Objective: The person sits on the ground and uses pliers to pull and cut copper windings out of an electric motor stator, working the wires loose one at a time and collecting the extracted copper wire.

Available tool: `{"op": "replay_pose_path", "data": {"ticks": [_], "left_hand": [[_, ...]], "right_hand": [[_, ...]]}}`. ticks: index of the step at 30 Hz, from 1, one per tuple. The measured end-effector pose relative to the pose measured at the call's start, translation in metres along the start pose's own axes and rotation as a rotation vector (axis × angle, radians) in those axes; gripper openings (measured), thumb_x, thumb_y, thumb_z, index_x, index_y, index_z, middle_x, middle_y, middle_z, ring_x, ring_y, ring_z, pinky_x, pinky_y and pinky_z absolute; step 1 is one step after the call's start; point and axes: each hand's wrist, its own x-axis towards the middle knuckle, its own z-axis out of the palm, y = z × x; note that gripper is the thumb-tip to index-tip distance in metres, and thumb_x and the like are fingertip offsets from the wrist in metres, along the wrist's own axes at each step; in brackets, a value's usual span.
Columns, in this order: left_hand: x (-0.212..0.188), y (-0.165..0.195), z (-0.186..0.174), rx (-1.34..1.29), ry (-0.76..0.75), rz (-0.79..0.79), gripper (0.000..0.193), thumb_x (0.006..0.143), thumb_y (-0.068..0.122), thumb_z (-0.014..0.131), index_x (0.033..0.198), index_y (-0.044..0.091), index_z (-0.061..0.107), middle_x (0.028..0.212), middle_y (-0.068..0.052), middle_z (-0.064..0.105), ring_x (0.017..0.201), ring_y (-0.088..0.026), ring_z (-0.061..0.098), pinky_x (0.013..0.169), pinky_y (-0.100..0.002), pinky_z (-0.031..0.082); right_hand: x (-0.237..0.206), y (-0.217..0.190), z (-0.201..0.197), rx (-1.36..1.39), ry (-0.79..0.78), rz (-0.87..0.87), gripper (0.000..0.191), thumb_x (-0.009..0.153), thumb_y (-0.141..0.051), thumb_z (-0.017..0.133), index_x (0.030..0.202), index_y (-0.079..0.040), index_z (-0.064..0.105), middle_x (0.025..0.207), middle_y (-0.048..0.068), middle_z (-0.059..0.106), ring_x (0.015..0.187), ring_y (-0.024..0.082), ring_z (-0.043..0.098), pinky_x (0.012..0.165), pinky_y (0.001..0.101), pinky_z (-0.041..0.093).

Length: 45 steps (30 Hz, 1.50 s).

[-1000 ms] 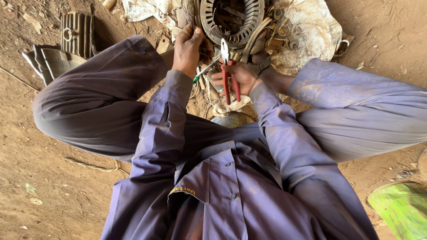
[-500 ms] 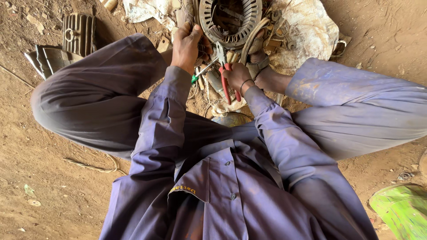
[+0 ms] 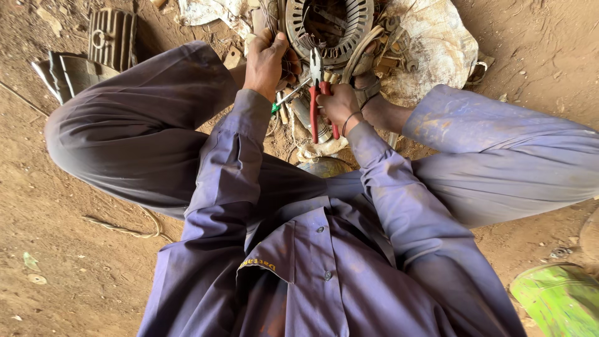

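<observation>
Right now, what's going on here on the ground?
A person in purple work clothes sits on the dirt floor over a round metal motor stator that rests on a pale sack. The right hand holds red-handled pliers, jaws pointing up toward the stator's rim. The left hand grips a bundle of wires at the stator's edge. A finned metal housing lies off to the side.

Bare dirt floor [image 3: 75, 249] beneath me. Lying on it: a ribbed metal housing [image 3: 112, 39] at upper left, a dirty white sack [image 3: 437, 43] carrying the ring-shaped motor stator [image 3: 329, 28], and a green container [image 3: 558, 299] at lower right.
</observation>
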Motion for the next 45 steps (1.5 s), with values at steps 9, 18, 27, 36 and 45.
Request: {"op": "replay_pose_path", "data": {"ticks": [9,18,27,36,45], "left_hand": [[-0.001,0.0,0.001,-0.006,-0.011,-0.027,0.02,0.11,0.022,0.049,0.099,0.005,0.052,0.072,-0.007,0.064,0.055,-0.017,0.066,0.043,-0.031,0.05],[0.0,-0.004,0.0,0.008,-0.007,-0.016,0.019,0.11,0.02,0.049,0.1,0.005,0.053,0.073,-0.007,0.064,0.056,-0.017,0.066,0.043,-0.031,0.048],[0.0,-0.003,0.002,0.029,-0.004,-0.023,0.019,0.109,0.02,0.049,0.099,0.005,0.055,0.073,-0.006,0.064,0.055,-0.016,0.065,0.042,-0.031,0.046],[0.0,-0.003,0.003,0.043,-0.013,-0.031,0.02,0.11,0.021,0.05,0.099,0.005,0.054,0.071,-0.006,0.064,0.054,-0.016,0.064,0.042,-0.031,0.047],[-0.001,0.0,-0.001,-0.012,0.012,-0.004,0.019,0.109,0.02,0.053,0.099,0.004,0.054,0.071,-0.007,0.064,0.054,-0.018,0.065,0.042,-0.031,0.047]], "right_hand": [[0.001,0.0,0.0,0.171,-0.148,-0.003,0.01,0.096,-0.007,0.061,0.097,0.0,0.068,0.081,0.011,0.069,0.058,0.017,0.067,0.041,0.031,0.044],[0.009,-0.003,-0.032,0.553,-0.362,-0.022,0.019,0.1,-0.012,0.065,0.11,0.003,0.061,0.095,0.012,0.077,0.071,0.022,0.075,0.053,0.0293,0.056],[-0.019,-0.022,-0.017,0.888,-0.596,-0.017,0.031,0.099,-0.02,0.046,0.112,0.005,0.058,0.097,0.022,0.068,0.091,0.035,0.074,0.074,0.0518,0.065],[0.007,-0.007,-0.022,0.829,-0.545,0.098,0.021,0.099,-0.015,0.051,0.104,0.004,0.06,0.089,0.018,0.067,0.085,0.031,0.068,0.084,0.0467,0.059],[0.01,0.017,-0.004,0.896,-0.537,0.169,0.007,0.094,-0.009,0.055,0.095,-0.002,0.058,0.073,0.006,0.052,0.061,0.018,0.05,0.059,0.0357,0.045]]}}
